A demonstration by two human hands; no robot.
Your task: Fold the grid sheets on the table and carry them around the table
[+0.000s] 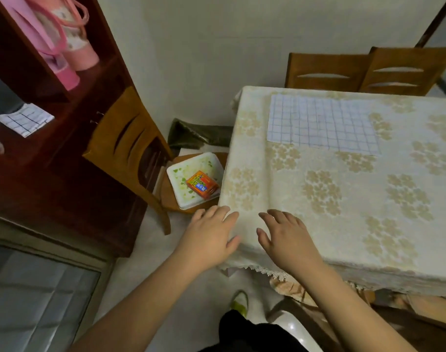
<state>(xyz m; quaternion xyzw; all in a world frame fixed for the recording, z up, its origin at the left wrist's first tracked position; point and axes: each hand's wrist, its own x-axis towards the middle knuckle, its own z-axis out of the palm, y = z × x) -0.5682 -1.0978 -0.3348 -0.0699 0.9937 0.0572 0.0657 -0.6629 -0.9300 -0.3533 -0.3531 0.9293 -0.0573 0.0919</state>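
A white grid sheet with blue lines lies spread flat on the far left part of the table, which wears a cream floral tablecloth. A second grid cloth lies folded on the dark cabinet shelf at the left. My left hand hovers at the table's near left corner, fingers apart, holding nothing. My right hand is just beside it over the tablecloth, fingers spread and empty. Both hands are well short of the sheet on the table.
A wooden chair stands left of the table with a white tray and an orange packet on its seat. Two more chairs stand at the far side. A dark red cabinet fills the left.
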